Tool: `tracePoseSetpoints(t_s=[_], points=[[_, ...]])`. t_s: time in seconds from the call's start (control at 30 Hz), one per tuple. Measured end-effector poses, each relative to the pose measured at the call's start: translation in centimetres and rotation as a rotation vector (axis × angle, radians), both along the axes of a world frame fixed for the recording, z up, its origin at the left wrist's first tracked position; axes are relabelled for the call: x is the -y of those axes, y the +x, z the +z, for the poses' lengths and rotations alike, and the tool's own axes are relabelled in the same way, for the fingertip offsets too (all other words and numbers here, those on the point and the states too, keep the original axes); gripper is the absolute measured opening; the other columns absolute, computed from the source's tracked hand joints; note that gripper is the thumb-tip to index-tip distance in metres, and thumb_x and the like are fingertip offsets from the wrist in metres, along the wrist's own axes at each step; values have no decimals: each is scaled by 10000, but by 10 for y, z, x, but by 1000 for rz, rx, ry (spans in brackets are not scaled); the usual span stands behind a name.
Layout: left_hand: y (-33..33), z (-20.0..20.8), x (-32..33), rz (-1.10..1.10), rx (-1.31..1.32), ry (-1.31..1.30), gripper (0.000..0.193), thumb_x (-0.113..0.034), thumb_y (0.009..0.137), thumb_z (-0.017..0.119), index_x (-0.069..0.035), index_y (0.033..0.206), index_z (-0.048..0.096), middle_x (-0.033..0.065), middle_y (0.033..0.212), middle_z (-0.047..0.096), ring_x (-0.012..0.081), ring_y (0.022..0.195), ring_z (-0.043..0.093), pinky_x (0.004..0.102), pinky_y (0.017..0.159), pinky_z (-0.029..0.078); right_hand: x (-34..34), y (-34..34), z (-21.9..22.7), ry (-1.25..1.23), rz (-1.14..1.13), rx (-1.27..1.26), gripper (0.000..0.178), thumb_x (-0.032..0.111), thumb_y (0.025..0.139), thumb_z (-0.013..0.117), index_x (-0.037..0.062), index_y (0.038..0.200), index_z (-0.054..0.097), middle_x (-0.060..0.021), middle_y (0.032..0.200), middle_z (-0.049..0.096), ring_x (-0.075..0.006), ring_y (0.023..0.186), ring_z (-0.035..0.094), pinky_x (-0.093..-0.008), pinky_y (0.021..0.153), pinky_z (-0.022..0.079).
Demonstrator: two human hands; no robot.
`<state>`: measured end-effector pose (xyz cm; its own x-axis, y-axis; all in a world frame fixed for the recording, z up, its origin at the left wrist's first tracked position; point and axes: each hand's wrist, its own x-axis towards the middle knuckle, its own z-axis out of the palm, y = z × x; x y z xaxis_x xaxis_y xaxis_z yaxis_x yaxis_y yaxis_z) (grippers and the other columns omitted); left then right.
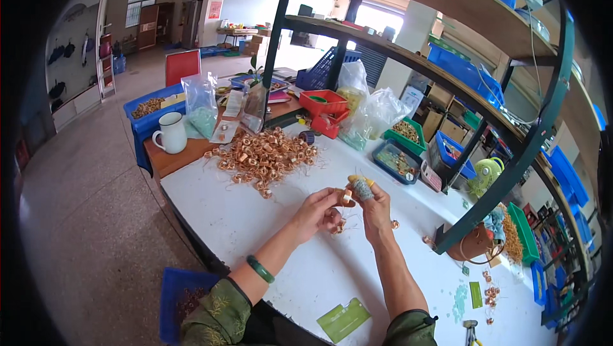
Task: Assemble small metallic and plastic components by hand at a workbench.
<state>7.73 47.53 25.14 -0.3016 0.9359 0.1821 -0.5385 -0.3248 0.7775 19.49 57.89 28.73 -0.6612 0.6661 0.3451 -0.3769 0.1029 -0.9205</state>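
Well, a heap of copper coils [265, 159] lies at left on the white table [297, 282]. Then the left hand [314, 214] pinches one small coil [347, 197] between closed fingertips, apparently to work it by hand; just beside it, the right hand [377, 210], fingers bent, has a grey-and-yellow piece [362, 188] at its tips, hold unclear. Next probably calls for keeping that pinch steady.

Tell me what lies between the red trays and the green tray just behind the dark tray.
Clear plastic bags lie between the red trays and that green tray, as the head view shows.
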Motion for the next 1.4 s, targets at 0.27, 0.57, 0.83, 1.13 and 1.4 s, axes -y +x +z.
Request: tracePoseSetpoints(t_s=[0.27, 0.57, 0.83, 1.13, 1.4], points=[[2, -11, -1, -106, 30, 39, 187, -113, 909, 588, -47, 1080, 555, 40, 816, 607, 82, 606, 537, 189, 486, 406, -5, 7, -15, -118, 55, 45, 215, 73, 926, 522, 22, 1072, 671, -69, 958, 656, -131, 859, 563, -253, 764, 437], [10, -4, 3, 129, -281, -84, 190, -73, 887, 599, -35, 1067, 553, 26, 764, 603, 82, 605, 542, 195, 512, 440, -7, 25, 1, 78, -39, 130, 230, -5, 857, 530, 7, 1050, 653, -69, 972, 661, -150, 865, 579, -253, 786, 446], [12, -20, -2, 129, -499, -153, 183, -87, 890, 617, -20, 1057, 582, 33, 779, 618, 92, 618, 564, 208, 524, 465, 13, 21, -4, 515, -100, 301, 302, -104, 794, 521, -14, 1054, 647, -81, 954, 665, -168, 804, 593, -250, 786, 470], [14, -13, 0, 131, -187, -93, 172, -108, 902, 623, -8, 1039, 597, 60, 819, 644, 109, 680, 617, 217, 582, 504, 2, 17, -8, 294, -64, 168, 308, -112, 806, 505, -1, 1056, 648, -96, 938, 670, -162, 772, 596, -258, 761, 482], [15, -6, 5, 96, -52, -16, 180, -119, 903, 625, -16, 1047, 591, 73, 841, 656, 111, 675, 633, 215, 647, 521, -2, 13, -14, -130, -14, -40, 366, -126, 770, 486, 38, 1054, 647, -116, 934, 668, -150, 772, 594, -261, 746, 482]])
